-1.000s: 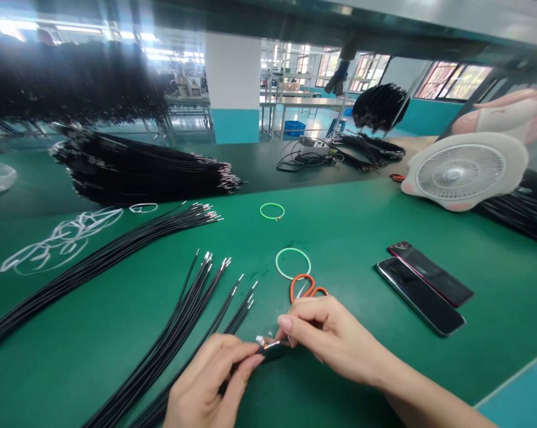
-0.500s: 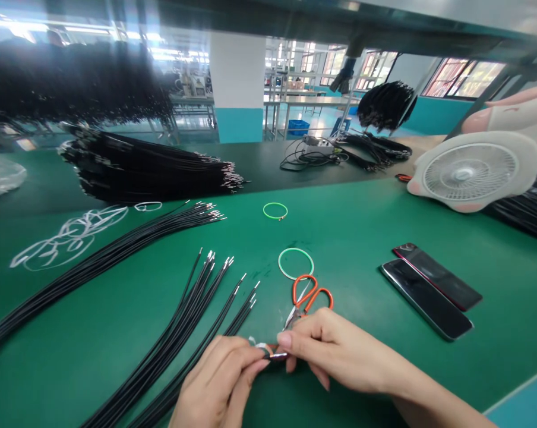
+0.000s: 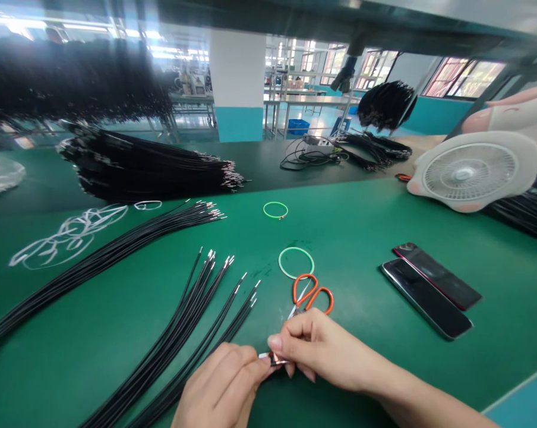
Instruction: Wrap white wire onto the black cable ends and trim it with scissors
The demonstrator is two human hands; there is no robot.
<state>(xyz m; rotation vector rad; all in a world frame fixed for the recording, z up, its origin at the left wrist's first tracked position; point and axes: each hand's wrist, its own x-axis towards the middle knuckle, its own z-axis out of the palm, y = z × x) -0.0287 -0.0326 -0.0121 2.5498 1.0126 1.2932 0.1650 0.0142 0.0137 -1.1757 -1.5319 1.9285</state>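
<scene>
Left hand (image 3: pixel 221 386) and right hand (image 3: pixel 315 351): both grips pinched tight on the metal wire tip (image 3: pixel 274 358), low over the green counter (image 3: pixel 384 226), near the orange scissors (image 3: pixel 313 291). Best done pinching close to the tip, hands braced.

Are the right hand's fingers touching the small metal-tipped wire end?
Touching. The head view shows the fingers of the right hand pinched on the wire end with no gap; the left hand holds its other side.
</scene>
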